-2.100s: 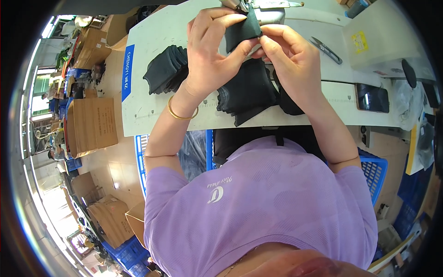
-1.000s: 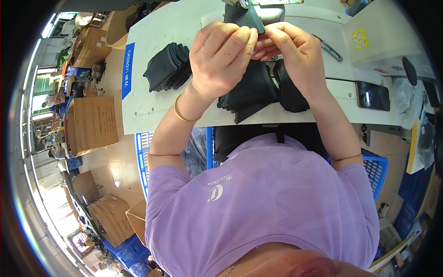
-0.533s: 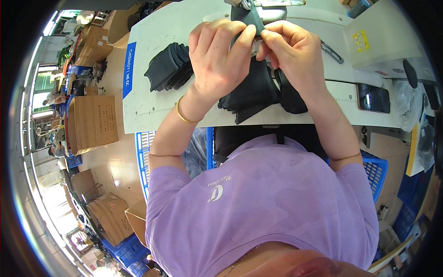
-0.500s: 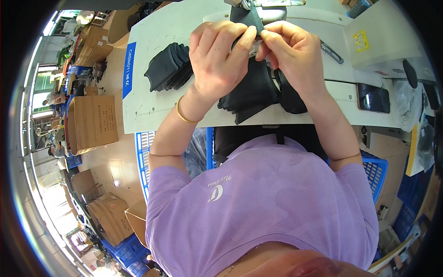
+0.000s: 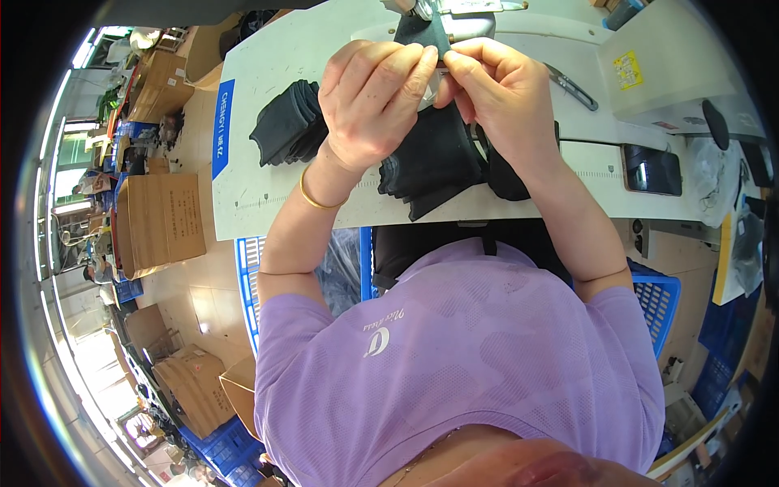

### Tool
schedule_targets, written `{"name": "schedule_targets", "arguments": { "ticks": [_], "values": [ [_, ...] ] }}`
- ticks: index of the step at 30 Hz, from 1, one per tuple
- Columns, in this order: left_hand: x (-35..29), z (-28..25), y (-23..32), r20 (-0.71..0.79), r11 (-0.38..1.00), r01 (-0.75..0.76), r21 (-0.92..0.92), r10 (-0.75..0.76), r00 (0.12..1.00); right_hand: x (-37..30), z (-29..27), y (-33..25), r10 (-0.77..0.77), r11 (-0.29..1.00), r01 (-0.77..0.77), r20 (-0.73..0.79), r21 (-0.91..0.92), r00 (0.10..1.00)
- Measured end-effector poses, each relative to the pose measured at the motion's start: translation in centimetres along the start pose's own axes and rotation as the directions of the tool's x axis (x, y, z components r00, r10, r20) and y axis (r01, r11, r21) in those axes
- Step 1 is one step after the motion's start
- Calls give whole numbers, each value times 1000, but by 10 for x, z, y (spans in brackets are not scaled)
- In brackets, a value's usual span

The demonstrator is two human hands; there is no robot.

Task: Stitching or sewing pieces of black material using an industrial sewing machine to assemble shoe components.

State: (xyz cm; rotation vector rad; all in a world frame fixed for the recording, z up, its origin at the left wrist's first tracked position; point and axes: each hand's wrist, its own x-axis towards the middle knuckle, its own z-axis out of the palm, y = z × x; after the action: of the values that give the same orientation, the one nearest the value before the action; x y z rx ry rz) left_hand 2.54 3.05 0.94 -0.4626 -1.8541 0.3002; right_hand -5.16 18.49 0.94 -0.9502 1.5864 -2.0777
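Both my hands meet at the near edge of a dark fabric piece (image 5: 422, 31), which lies under the head of a sewing machine (image 5: 454, 8). My left hand (image 5: 377, 97) pinches the edge between thumb and fingers. Right beside it, my right hand (image 5: 499, 93) is closed in a pinch on the same edge. Below my hands lies a stack of black fabric pieces (image 5: 434, 166), with another dark bundle (image 5: 507, 174) to its right. A second stack of dark pieces (image 5: 288, 126) rests left of my left hand. The fabric between my fingertips is partly hidden.
On the white table (image 5: 308, 207), thread snips (image 5: 572, 87) and a black phone (image 5: 652, 170) lie to the right. Blue plastic baskets (image 5: 656, 304) stand below the table edge. Cardboard boxes (image 5: 162, 223) sit on the floor at left.
The whole view has shifted slightly. Both hands keep their pinch on the fabric edge, and their grip looks much the same.
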Motion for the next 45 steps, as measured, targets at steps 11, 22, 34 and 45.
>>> {"name": "schedule_targets", "arguments": {
  "ticks": [11, 22, 34, 45],
  "values": [
    [-3, 8, -12, -15, 999, -37, 21, 37, 999, 6, 1, 2, -27, 1000, 27, -15, -15, 1000],
    [-8, 22, -27, -80, 996, -75, 46, 78, 994, -2, 0, 10, 41, 999, -42, 48, 14, 998],
    [18, 6, -17, 119, 999, 34, 22, -36, 992, -7, 2, 12, 86, 996, -88, 86, 21, 993],
    [7, 20, -23, 18, 998, 47, 37, -48, 999, -11, 9, 12, 82, 995, -88, 129, 38, 988]
  ]
}}
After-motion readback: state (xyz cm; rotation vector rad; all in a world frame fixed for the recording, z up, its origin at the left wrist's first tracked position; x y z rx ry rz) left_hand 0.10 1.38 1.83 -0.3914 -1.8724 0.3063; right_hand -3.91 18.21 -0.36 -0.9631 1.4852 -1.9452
